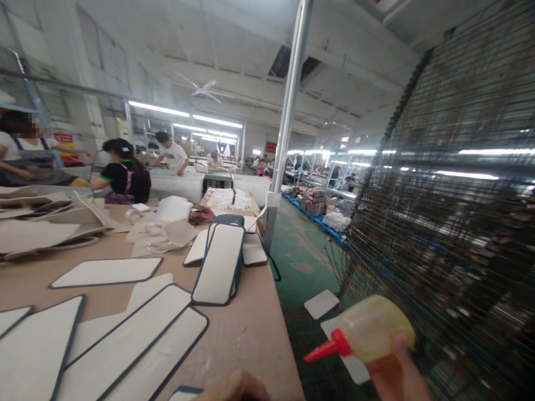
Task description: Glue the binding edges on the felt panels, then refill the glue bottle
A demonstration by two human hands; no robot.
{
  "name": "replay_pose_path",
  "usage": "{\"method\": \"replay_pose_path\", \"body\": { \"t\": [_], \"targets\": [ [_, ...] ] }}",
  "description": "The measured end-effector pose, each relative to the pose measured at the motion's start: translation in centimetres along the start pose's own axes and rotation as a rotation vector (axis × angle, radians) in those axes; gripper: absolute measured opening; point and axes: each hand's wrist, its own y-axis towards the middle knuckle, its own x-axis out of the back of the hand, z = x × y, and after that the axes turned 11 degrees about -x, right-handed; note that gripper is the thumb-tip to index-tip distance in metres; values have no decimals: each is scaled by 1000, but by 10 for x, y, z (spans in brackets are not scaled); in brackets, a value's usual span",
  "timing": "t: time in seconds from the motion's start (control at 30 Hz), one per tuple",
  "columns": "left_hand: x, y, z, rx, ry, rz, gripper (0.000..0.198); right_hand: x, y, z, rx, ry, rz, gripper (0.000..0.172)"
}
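My right hand point(403, 370) is closed round a yellowish squeeze bottle point(371, 328) with a red pointed nozzle. The bottle lies tilted, its nozzle aimed left, past the table's right edge. Only the back of my left hand point(236, 387) shows at the bottom edge; its fingers are hidden. Close to it lies the corner of a white panel with dark edging point(186, 394). Longer dark-edged white panels point(129, 340) overlap on the left of the brown tabletop point(242, 345). Beyond them a stack of similar rounded panels point(219, 262) sits near the right edge.
Beige fabric pieces point(37, 228) are heaped at the left. A metal post point(288, 106) rises at the table's far right corner. A tall wire rack point(451, 211) stands on the right, with white pieces point(321, 304) low beside it. Several people work beyond the table.
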Motion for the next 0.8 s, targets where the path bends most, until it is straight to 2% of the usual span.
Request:
{"method": "replay_pose_path", "body": {
  "t": [0.13,0.23,0.3,0.4,0.53,0.67,0.8],
  "targets": [
    [43,0,-33,-86,16,-46,31,-44,-8,26,159,-111,60,82],
    [84,2,-62,-140,134,-60,23,-71,-9,41,227,-144,118,79],
    [107,3,-78,-143,216,-48,18,-85,-9,41,172,-127,156,80],
    [130,3,-92,-158,305,-16,22,-98,-8,27,1,-91,176,83],
    [146,1,-89,-188,292,28,33,-102,-4,-6,-150,21,195,75],
    [153,-1,-74,-188,243,76,31,-100,4,-35,-202,85,203,55],
    [159,-3,-61,-191,222,69,28,-101,9,-50,-229,98,183,45]
  ]
}}
